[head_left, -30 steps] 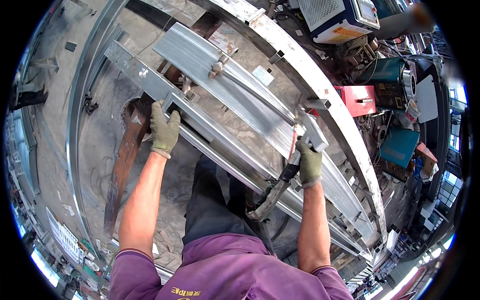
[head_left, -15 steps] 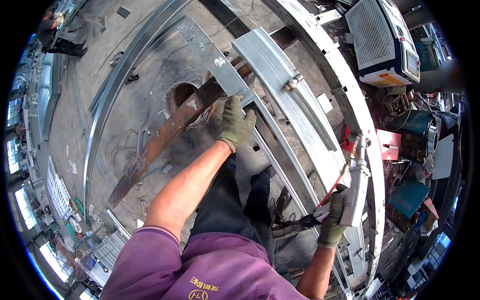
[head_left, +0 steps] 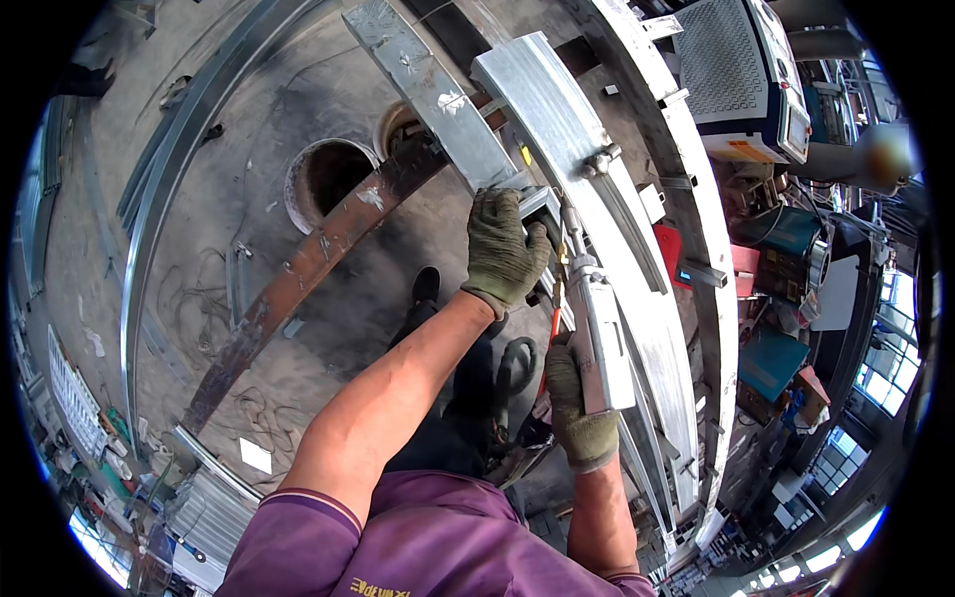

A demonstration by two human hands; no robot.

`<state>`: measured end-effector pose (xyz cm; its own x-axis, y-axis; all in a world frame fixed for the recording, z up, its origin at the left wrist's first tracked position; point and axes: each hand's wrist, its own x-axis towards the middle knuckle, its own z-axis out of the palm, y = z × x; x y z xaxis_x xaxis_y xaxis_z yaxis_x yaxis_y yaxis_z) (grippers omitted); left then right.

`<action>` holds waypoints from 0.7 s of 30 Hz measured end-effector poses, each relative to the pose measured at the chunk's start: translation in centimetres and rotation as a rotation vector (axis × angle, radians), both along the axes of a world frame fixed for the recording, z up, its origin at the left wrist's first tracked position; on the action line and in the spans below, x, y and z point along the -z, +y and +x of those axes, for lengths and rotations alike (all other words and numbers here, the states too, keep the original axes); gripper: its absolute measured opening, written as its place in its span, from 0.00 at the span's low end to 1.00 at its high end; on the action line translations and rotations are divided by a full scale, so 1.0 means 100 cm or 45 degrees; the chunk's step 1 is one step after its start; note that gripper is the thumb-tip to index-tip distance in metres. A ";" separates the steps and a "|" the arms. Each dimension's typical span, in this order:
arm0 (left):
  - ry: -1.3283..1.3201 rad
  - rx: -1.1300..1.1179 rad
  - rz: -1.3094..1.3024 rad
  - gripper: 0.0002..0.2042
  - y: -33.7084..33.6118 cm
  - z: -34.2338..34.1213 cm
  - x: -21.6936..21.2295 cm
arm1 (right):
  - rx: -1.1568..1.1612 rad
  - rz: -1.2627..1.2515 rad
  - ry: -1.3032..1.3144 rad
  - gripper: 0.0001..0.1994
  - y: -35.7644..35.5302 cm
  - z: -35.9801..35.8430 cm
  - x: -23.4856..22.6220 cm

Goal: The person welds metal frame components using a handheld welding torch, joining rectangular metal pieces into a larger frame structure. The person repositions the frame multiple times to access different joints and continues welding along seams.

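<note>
My left hand [head_left: 505, 247], in a green knit glove, presses its closed fingers on a galvanized steel tube [head_left: 438, 104] where it meets a short cut piece [head_left: 542, 204]. The fingers cover part of that joint. In my right hand [head_left: 580, 413], gloved the same way, is a silvery handheld welding gun [head_left: 603, 348]. The gun's thin nozzle points at the cut piece, close to my left fingers. An orange line runs along the gun's side. I cannot tell whether the nozzle touches the metal.
A rusty beam [head_left: 288, 274] crosses beneath the tube, beside a round bucket [head_left: 301, 184]. Right of my hands lie a wide galvanized channel [head_left: 557, 109] and a long curved rail [head_left: 686, 189]. A white machine [head_left: 731, 70] stands at far right. Cables lie on the floor [head_left: 214, 289].
My right hand has brought the welding gun left and up, from the right side to beside my left hand. The left hand has shifted slightly right, and the view has moved.
</note>
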<state>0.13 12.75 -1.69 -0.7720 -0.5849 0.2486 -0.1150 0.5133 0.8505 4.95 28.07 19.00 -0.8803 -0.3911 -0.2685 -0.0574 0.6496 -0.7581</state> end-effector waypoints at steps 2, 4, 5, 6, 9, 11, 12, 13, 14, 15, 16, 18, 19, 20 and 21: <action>-0.030 0.008 0.012 0.24 0.001 0.001 -0.003 | -0.033 -0.013 0.068 0.06 -0.010 -0.004 0.001; -0.053 0.023 0.037 0.24 0.001 0.001 -0.007 | 0.040 -0.056 0.033 0.06 -0.015 -0.003 0.006; -0.039 0.027 0.052 0.23 0.001 -0.001 -0.008 | 0.041 -0.063 0.044 0.06 -0.017 -0.004 0.008; -0.029 0.031 0.066 0.23 0.001 0.000 -0.007 | 0.043 -0.071 0.051 0.06 -0.019 -0.003 0.010; -0.029 0.035 0.062 0.23 0.001 0.000 -0.004 | 0.014 -0.061 0.115 0.07 -0.022 -0.002 0.014; -0.013 0.024 0.044 0.23 0.002 0.000 -0.002 | 0.018 -0.039 0.122 0.07 -0.024 -0.002 0.014; -0.024 0.029 0.057 0.22 0.002 0.000 -0.002 | 0.031 -0.031 0.102 0.07 -0.025 -0.002 0.012; -0.036 0.035 0.071 0.22 0.002 0.000 -0.002 | 0.044 -0.024 0.081 0.07 -0.026 -0.002 0.012; -0.047 0.041 0.085 0.22 0.001 0.000 -0.002 | 0.038 -0.008 0.079 0.07 -0.025 -0.003 0.013; -0.039 0.039 0.080 0.22 0.002 0.000 -0.002 | 0.036 0.011 0.079 0.08 -0.024 -0.002 0.014; -0.031 0.038 0.076 0.22 0.002 -0.001 -0.002 | 0.033 0.030 0.079 0.08 -0.023 -0.003 0.015; -0.028 0.038 0.065 0.22 0.002 -0.001 -0.001 | -0.008 0.046 0.123 0.08 -0.025 -0.005 0.012; -0.033 0.040 0.059 0.22 0.002 -0.001 -0.001 | -0.028 0.053 0.144 0.08 -0.025 -0.005 0.012; -0.039 0.042 0.052 0.22 0.002 0.000 -0.001 | -0.024 0.048 0.144 0.08 -0.024 -0.005 0.013; -0.034 0.038 0.046 0.22 0.003 -0.001 0.000 | -0.021 0.044 0.143 0.08 -0.023 -0.003 0.014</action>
<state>0.07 13.02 -1.71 -0.7953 -0.5699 0.2067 -0.1230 0.4857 0.8654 4.61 25.76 17.59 -0.8992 -0.3980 -0.1819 -0.1518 0.6735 -0.7234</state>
